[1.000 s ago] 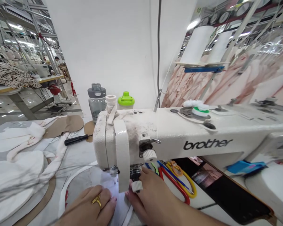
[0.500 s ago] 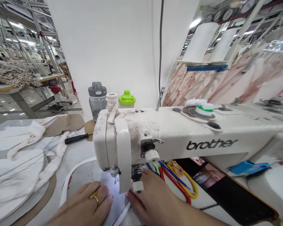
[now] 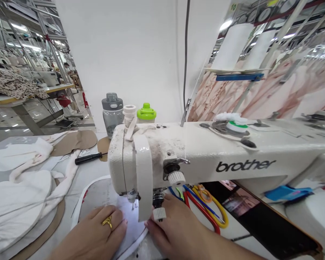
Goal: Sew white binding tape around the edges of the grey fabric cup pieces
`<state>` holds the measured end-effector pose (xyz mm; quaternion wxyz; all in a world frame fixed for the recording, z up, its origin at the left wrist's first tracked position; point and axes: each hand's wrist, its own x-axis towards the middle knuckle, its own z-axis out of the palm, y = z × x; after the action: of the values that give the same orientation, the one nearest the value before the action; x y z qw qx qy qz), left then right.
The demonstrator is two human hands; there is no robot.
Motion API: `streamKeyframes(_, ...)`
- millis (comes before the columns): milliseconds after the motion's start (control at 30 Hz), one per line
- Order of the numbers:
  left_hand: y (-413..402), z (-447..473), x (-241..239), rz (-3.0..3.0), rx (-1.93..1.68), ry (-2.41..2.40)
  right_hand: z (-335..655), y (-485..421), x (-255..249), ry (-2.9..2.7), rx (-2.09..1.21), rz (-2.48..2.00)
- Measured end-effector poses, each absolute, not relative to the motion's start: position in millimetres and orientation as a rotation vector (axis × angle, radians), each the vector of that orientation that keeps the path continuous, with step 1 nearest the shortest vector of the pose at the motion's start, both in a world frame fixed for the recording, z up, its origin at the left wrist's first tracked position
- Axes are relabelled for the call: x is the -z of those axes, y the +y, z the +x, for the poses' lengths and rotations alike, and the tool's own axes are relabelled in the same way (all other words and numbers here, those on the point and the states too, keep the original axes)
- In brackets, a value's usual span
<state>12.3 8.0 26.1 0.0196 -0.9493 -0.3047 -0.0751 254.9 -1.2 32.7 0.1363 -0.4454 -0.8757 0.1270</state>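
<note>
A white Brother sewing machine (image 3: 206, 151) fills the middle of the head view. Under its needle (image 3: 132, 202) lies a grey fabric piece with a white bound edge (image 3: 97, 195). My left hand (image 3: 97, 234), wearing a gold ring, lies flat on that fabric to the left of the needle, fingers stretched out. My right hand (image 3: 178, 231) rests on the fabric just right of the presser foot, below the machine head, with its fingers lying flat and partly hidden by the machine.
White fabric pieces (image 3: 18, 195) and brown card patterns (image 3: 76, 139) lie at left, with a black screwdriver (image 3: 88, 158). Two bottles (image 3: 112, 112) stand behind the machine. Red and yellow scissors (image 3: 206, 209) lie under the arm. Thread cones (image 3: 230, 47) stand at back right.
The fabric has fed away from me under the needle, and both hands have slid forward with it. The view has shifted slightly.
</note>
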Motion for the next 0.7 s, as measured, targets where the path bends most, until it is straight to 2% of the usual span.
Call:
streamKeyframes(167,7.3,10.2,-21.1,-2.955,0.217,-1.02,254.4,-0.2,-30.1,-2.567,-0.334,-1.233)
streamKeyframes(367,5.4,13.7,-28.9,-2.9,-0.01,-1.059,255.3,-2.4,-27.5,-2.592,-0.2,-1.197)
streamKeyframes(700,11.9,5.4,-38.7,-2.903,0.174,-0.984,254.5,-4.9,-33.2,-2.633,-0.202,-1.215)
